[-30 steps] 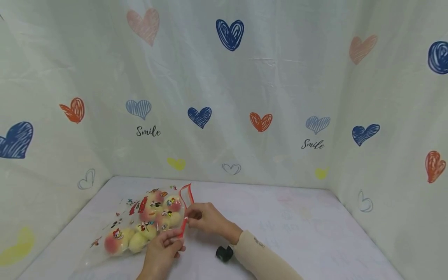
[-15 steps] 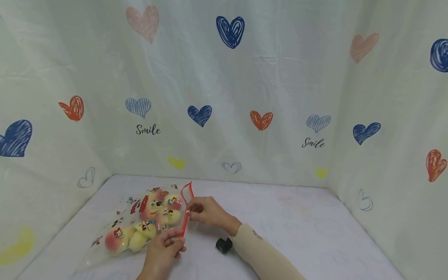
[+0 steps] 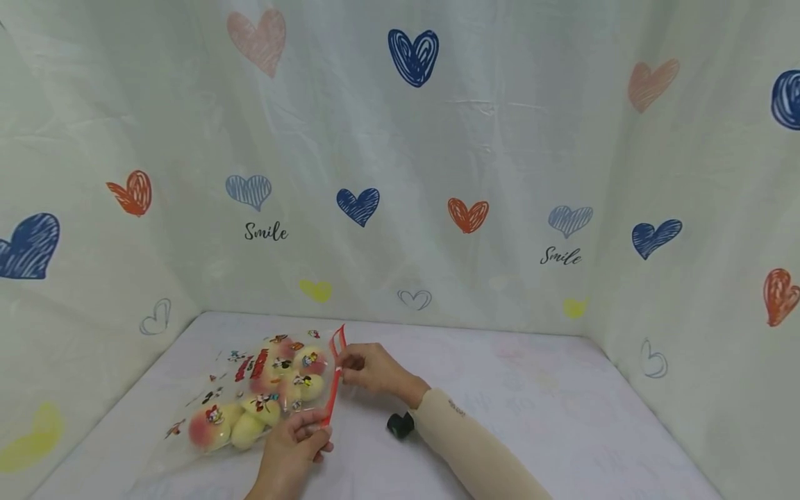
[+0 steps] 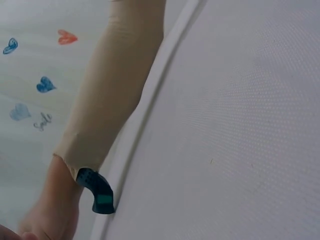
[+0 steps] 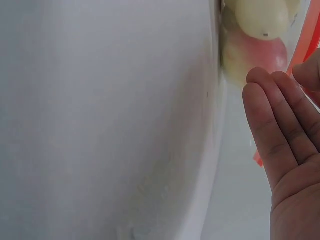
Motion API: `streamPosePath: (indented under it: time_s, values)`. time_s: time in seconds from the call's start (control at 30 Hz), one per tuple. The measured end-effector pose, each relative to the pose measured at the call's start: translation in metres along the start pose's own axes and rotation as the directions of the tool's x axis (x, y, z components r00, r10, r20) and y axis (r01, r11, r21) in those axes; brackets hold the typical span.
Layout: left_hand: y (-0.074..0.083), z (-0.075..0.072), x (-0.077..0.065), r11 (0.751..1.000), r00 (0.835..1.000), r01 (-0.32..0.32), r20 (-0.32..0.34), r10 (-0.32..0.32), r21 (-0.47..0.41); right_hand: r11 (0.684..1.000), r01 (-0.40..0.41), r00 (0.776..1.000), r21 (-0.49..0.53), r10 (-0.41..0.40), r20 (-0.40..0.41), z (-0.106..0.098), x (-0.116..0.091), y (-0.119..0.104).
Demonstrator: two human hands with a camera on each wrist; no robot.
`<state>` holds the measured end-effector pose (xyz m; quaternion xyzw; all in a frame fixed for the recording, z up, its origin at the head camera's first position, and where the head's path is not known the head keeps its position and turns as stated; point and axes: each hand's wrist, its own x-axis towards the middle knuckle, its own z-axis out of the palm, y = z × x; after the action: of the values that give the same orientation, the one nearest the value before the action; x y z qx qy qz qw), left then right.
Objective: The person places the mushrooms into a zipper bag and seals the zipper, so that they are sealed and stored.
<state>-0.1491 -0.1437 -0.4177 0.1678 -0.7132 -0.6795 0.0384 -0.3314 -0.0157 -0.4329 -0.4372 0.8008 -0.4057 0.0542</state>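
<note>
A clear zip bag [image 3: 219, 392] with cartoon prints and a red zip edge [image 3: 333, 399] lies at the left of the table. Inside it are several yellow-and-pink peaches [image 3: 248, 430]. My left hand [image 3: 290, 444] pinches the near end of the red edge between thumb and fingers. Farther along that edge, my right hand [image 3: 378, 371] pinches the zip by a small white slider [image 3: 339, 369]. Beyond the right fingers the red edge still parts in a narrow loop. In the right wrist view, the fingers [image 5: 272, 130] extend beside the bag.
A small dark device [image 3: 400, 425] sits by the right sleeve cuff; the left wrist view shows this curved dark piece [image 4: 97, 190] against the cuff. White cloth covers the table [image 3: 531, 403]. Heart-printed curtains [image 3: 412, 160] stand behind and at both sides.
My right hand has slid with the slider along the red edge toward its far end. The loop in the edge has narrowed. My left hand stays nearly where it was.
</note>
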Motion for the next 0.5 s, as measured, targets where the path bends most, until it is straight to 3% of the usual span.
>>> streamPosePath:
  time_s: [0.5]
  values:
    - [0.002, -0.001, -0.001, 0.999, 0.999, 0.032, 0.011, -0.032, 0.019, 0.999, -0.008, 1.000, -0.034, 0.008, -0.015, -0.008, 0.015, 0.009]
